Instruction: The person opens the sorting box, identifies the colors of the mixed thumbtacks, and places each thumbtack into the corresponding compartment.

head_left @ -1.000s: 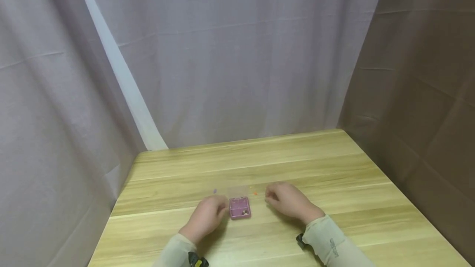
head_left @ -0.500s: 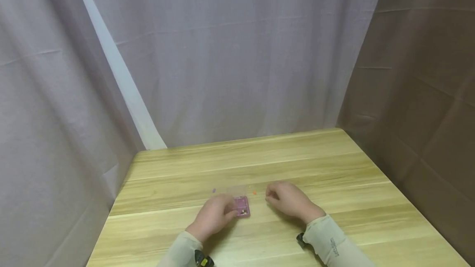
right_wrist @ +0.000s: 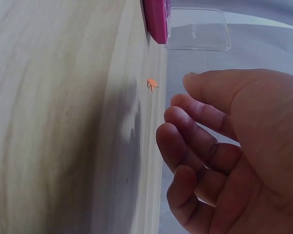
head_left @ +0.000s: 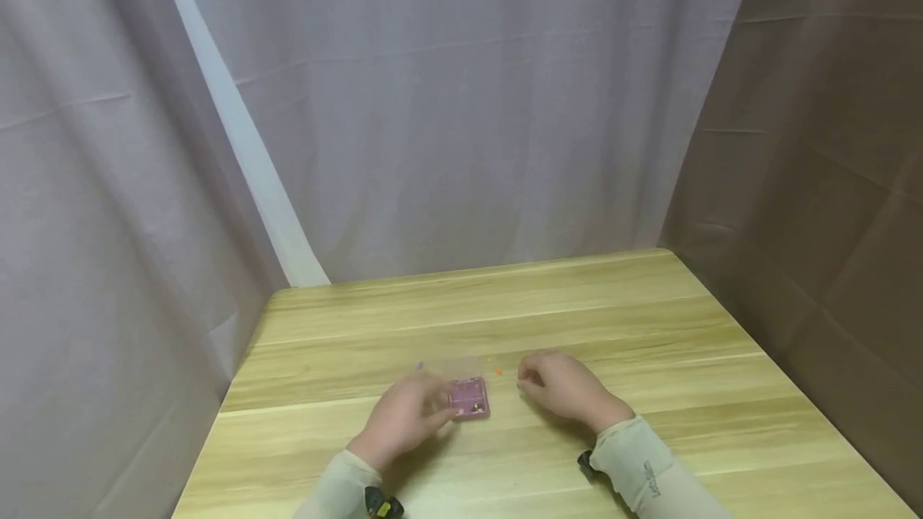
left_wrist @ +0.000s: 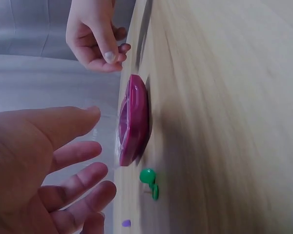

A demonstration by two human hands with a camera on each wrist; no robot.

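A small magenta divided box (head_left: 470, 399) lies on the table with its clear lid (right_wrist: 200, 30) swung back. A few tiny dark and pale pieces sit in its near right compartment. My left hand (head_left: 405, 413) is at the box's left side, thumb and fingers relaxed and apart, with nothing visible between them. Green thumbtacks (left_wrist: 147, 175) lie close to that hand, and a purple tack (left_wrist: 126, 223) lies beyond them. To the right of the box my right hand (head_left: 561, 388) hovers with loosely bent fingers, holding nothing. An orange thumbtack (right_wrist: 152, 83) lies between it and the box.
The wood-grain table (head_left: 577, 303) is enclosed by grey curtains (head_left: 461, 118) at the back and left and a darker one (head_left: 808, 183) at the right. A faint yellowish speck (head_left: 490, 360) lies behind the orange tack.
My left hand moved right over the box's left part, then drew back a little to the left, its thumb and fingers spreading. My right hand has stayed about where it was.
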